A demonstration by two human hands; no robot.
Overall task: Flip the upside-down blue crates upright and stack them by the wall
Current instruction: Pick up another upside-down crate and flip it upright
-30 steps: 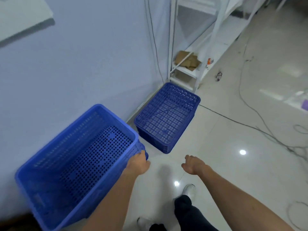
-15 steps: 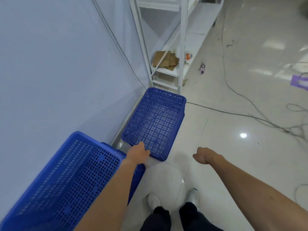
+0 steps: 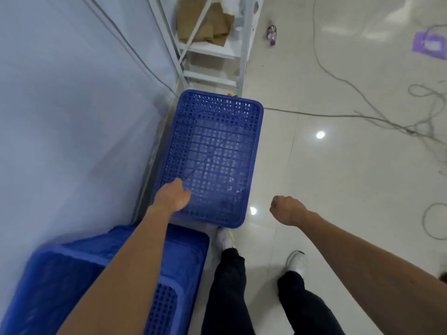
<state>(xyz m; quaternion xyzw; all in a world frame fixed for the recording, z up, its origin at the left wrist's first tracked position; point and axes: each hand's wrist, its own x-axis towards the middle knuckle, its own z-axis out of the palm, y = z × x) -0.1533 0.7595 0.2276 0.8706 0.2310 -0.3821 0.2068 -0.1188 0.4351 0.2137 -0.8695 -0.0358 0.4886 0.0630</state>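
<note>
An upside-down blue crate (image 3: 215, 151) lies on the floor along the wall, its mesh bottom facing up. My left hand (image 3: 172, 197) hovers over its near left corner, back of the hand up, holding nothing; whether it touches the mesh is unclear. My right hand (image 3: 285, 210) is curled into a loose, empty fist just right of the crate's near end, apart from it. An upright blue crate (image 3: 179, 267) sits at the bottom left against the wall, blurred and partly hidden by my left forearm.
A white metal shelf rack (image 3: 244, 44) with cardboard pieces (image 3: 205, 22) stands just beyond the far end of the crate. Grey cables (image 3: 377, 119) trail across the glossy tile floor on the right. My feet stand just behind the crate.
My left hand let go of the upright crate's rim and moved forward over the upside-down crate. I stepped closer, and the view tilted down. The right hand stayed curled at the right.
</note>
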